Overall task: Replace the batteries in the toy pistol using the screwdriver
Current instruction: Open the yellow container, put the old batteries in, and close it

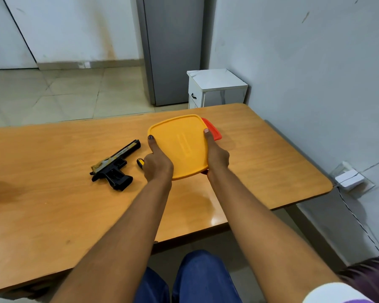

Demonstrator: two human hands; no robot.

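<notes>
A black and gold toy pistol [114, 167] lies on its side on the wooden table [53, 204], left of my hands. Just right of it, the black and yellow end of a screwdriver [140, 163] peeks out from behind my left hand. A yellow lid [179, 145] is tilted above a red container [212, 130], of which only the far right corner shows. My left hand [157, 162] grips the lid's left edge with the thumb on top. My right hand [217, 156] grips its right edge, thumb on top as well. No batteries are visible.
The table's right edge runs close to a white wall with a socket and a plugged-in adapter [349, 179]. Beyond the far edge stand a small white cabinet [216, 88] and a grey fridge [173, 49]. My knees in blue trousers [197, 278] are below the near edge.
</notes>
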